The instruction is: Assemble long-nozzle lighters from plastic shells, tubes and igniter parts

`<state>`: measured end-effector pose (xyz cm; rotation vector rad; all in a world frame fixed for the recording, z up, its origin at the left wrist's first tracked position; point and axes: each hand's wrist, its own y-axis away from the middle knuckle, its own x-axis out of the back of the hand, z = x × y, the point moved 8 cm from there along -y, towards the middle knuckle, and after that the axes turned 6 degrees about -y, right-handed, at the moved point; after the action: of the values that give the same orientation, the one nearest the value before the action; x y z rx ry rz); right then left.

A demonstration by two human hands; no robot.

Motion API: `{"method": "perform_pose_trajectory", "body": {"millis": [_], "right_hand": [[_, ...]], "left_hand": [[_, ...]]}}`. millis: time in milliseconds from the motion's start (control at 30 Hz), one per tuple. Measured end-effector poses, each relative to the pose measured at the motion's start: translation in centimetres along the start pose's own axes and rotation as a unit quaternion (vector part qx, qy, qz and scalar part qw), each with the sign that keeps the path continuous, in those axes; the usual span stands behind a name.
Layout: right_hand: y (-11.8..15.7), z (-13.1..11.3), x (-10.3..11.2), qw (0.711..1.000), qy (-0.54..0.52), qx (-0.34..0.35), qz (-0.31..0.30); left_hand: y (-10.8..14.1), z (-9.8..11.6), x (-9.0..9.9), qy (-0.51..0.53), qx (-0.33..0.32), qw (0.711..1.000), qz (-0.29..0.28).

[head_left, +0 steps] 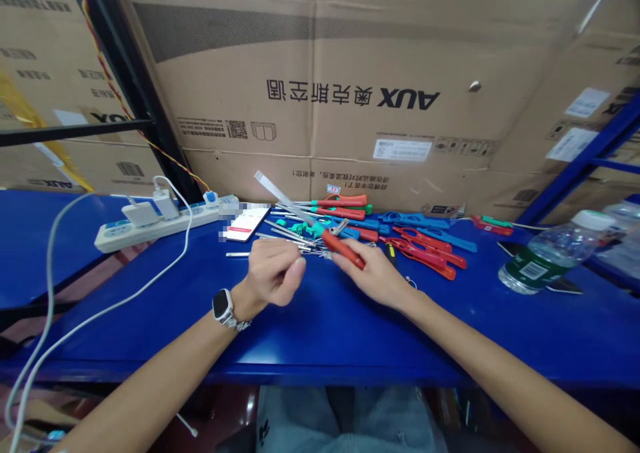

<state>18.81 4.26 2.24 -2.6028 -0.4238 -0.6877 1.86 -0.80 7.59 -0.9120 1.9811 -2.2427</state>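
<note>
My right hand (373, 276) is closed around the red handle of a hand tool (345, 249). Its long flat metal strip points up and left, with a green collar at the handle and slots near the tip. Left of it, my left hand (275, 269) is curled into a fist above the table, apart from the tool; whatever its fingers may hold is hidden. Just beyond both hands lies a pile of metal strips (283, 228), small green parts (303, 229) and red handles (345, 213). Red plastic pieces (425, 249) and blue pieces (445, 236) lie to the right.
A power strip (150, 229) with plugs and white cables (133, 296) occupies the left of the blue table (320, 333). A white card (247, 223) lies beside the pile. At right stands a water bottle (553, 253). Large cardboard boxes (320, 59) wall off the back.
</note>
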Motion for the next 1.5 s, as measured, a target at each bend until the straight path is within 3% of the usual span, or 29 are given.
{"method": "perform_pose_trajectory", "body": {"millis": [67, 133, 300, 433, 533, 633, 767, 867, 1000, 1167, 1300, 1367, 1500], "right_hand": [[1.0, -0.1, -0.9, 0.990, 0.129, 0.025, -0.058], [1.4, 0.1, -1.7, 0.971, 0.216, 0.027, -0.098], [0.8, 0.2, -2.9, 0.939, 0.304, 0.069, -0.145], [0.4, 0.1, -2.9, 0.943, 0.286, 0.089, -0.146], [0.6, -0.1, -0.9, 0.966, 0.232, 0.075, -0.086], [1.1, 0.8, 3.2, 0.975, 0.223, 0.024, 0.015], [2.3, 3.6, 7.5, 0.926, 0.350, -0.120, 0.071], [2.6, 4.9, 7.8, 0.893, 0.412, -0.173, 0.048], [2.0, 5.0, 6.5, 0.888, 0.426, -0.171, 0.031], [1.0, 4.5, 6.9, 0.931, 0.313, -0.151, 0.114], [-1.7, 3.2, 6.2, 0.980, 0.057, -0.053, 0.183], [-3.7, 2.3, 4.9, 0.978, -0.073, -0.010, 0.194], [-7.0, 0.8, 1.9, 0.958, -0.223, 0.007, 0.179]], "left_hand": [[-0.2, 1.6, 0.1, 0.013, -0.072, 0.997, 0.007], [-0.5, 2.2, -0.5, 0.014, -0.085, 0.996, -0.012], [-0.2, 0.6, -3.0, 0.000, 0.009, 0.995, -0.098], [0.7, -1.4, -4.3, -0.030, 0.085, 0.984, -0.155], [1.0, -2.2, -4.8, -0.037, 0.119, 0.975, -0.184], [0.6, -2.2, -6.1, -0.035, 0.125, 0.962, -0.240], [-0.7, -0.7, -9.4, -0.021, 0.055, 0.938, -0.341], [-0.8, -0.4, -11.7, -0.021, 0.037, 0.919, -0.393], [0.4, -1.0, -12.7, 0.001, 0.063, 0.908, -0.414], [1.0, -2.3, -10.8, 0.007, 0.079, 0.921, -0.381], [-0.5, -4.3, -8.2, 0.036, 0.158, 0.947, -0.277], [-0.9, -5.5, -7.2, 0.064, 0.213, 0.945, -0.238], [-0.3, -6.9, -6.9, 0.156, 0.288, 0.907, -0.263]]}}
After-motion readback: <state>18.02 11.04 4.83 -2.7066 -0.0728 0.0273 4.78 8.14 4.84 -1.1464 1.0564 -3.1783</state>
